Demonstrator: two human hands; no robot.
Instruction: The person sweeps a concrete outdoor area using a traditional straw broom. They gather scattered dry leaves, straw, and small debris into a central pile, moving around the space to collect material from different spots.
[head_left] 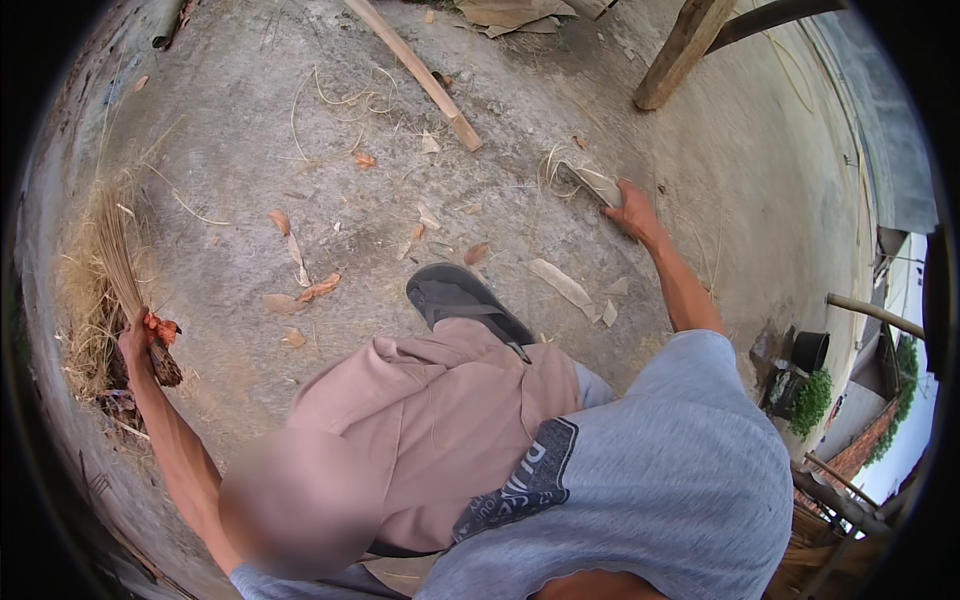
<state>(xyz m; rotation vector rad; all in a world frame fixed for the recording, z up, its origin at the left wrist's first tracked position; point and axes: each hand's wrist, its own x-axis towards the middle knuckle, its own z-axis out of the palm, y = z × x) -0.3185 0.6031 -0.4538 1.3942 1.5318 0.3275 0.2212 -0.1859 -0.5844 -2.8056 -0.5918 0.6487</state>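
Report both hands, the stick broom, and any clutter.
Left hand gripping stick broom by dry straw. Right hand holding flat pale strip. Dry leaves scattered between; wooden plank ahead.

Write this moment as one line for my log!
left grip: holding stick broom | right grip: holding pale flat piece | ground: dry leaves, wooden plank

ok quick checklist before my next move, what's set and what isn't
1. Stick broom gripped in left hand: ok
2. Pale strip grasped in right hand: ok
3. Strip lifted off the floor: cannot tell
4. Floor ahead of the sandal free of litter: not ok, dry leaves lie there
5. Wooden plank apart from both hands: ok
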